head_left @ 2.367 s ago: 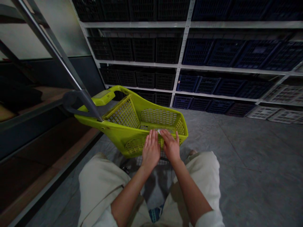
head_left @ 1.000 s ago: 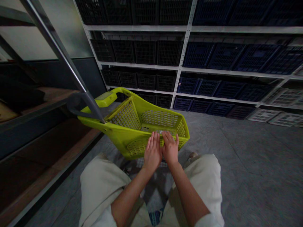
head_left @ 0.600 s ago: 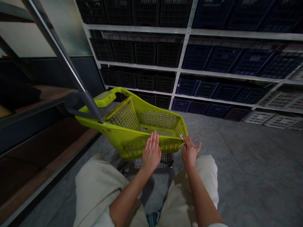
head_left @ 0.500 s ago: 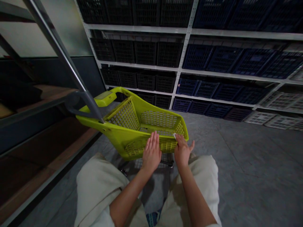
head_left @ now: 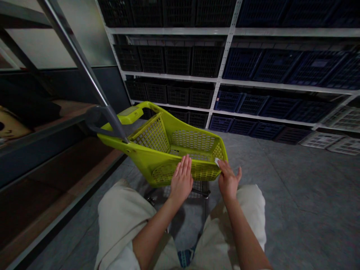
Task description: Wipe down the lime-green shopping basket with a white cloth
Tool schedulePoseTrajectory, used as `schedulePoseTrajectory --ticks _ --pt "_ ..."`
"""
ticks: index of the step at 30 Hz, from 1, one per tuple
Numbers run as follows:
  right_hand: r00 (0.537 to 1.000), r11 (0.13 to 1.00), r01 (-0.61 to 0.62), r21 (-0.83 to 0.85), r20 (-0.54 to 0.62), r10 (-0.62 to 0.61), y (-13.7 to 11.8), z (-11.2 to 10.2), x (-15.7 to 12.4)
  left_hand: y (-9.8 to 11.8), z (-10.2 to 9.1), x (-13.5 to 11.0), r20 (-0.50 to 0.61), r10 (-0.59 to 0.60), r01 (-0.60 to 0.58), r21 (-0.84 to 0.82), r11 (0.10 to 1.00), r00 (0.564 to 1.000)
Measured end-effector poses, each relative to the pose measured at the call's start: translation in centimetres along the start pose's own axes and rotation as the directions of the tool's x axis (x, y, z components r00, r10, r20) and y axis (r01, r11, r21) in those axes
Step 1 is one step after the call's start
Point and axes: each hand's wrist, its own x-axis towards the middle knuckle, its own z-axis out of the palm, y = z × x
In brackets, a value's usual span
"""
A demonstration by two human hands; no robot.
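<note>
The left fingers (head_left: 182,167) lie open and flat on the near wall of a yellow-green plastic shopping cart (head_left: 143,153); the right fingertips (head_left: 222,165) touch a small white scrap (head_left: 216,161) at its corner, grip unclear.

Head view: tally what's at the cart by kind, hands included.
Lime-green shopping cart: 1
Small white item: 1
Bare hands, the left hand and the right hand: 2
Total: 4
</note>
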Motion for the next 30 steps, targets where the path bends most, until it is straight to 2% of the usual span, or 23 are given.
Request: schedulePoseTrajectory --ticks 2,3,6,10,13,15,18,22,24,25,27,30 --pt "0.995 0.995 -0.096 -0.009 -0.03 0.095 1.7 0.0 -0.2 0.1 0.0 0.0 0.002 0.002 -0.002 -0.01 1.0 1.0" --pt "0.99 0.99 -0.14 -0.01 -0.039 0.139 1.7 0.0 -0.2 0.2 0.0 0.0 0.001 0.006 -0.006 -0.015 1.0 1.0" --pt "0.981 0.981 -0.192 -0.007 -0.037 0.192 -1.3 0.5 0.3 0.5 0.2 0.0 -0.011 0.013 -0.014 -0.035 0.999 1.0" --pt "0.998 0.997 -0.009 0.076 0.07 0.003 -8.8 1.3 1.4 0.6 0.7 0.0 -0.052 -0.006 0.004 -0.046 0.999 0.999" --pt "0.986 0.986 0.091 0.137 0.127 -0.109 -11.7 1.6 1.8 0.3 0.7 0.0 -0.058 0.0 -0.001 -0.021 1.0 0.998" --pt "0.979 0.982 0.131 0.135 0.138 -0.149 -11.0 1.3 1.6 0.1 0.5 -0.1 -0.044 0.008 -0.008 -0.005 1.0 0.999" --pt "0.982 0.988 0.132 0.074 0.128 -0.14 -6.6 0.5 0.9 -0.2 0.0 -0.2 -0.021 0.013 -0.013 -0.008 1.0 1.0" --pt "0.998 0.999 -0.016 -0.028 0.053 0.017 0.5 -0.5 -0.3 0.0 -0.1 -0.3 -0.006 0.008 -0.008 -0.025 1.0 1.0" --pt "0.994 0.994 -0.104 -0.039 0.021 0.105 2.0 -0.6 -0.4 0.2 0.0 -0.3 -0.008 0.006 -0.007 -0.035 0.999 1.0" --pt "0.99 0.989 -0.141 -0.038 0.007 0.141 1.9 -0.5 -0.4 0.4 0.0 -0.3 -0.009 0.005 -0.006 -0.039 0.999 1.0" --pt "0.985 0.984 -0.173 -0.032 -0.01 0.173 0.0 0.0 0.0 0.7 0.0 -0.3 -0.013 -0.001 0.0 -0.041 0.999 1.0" --pt "0.995 0.996 -0.091 0.004 0.031 0.091 -5.3 0.8 0.9 0.9 0.0 -0.2 -0.023 -0.02 0.019 -0.036 0.999 1.0"
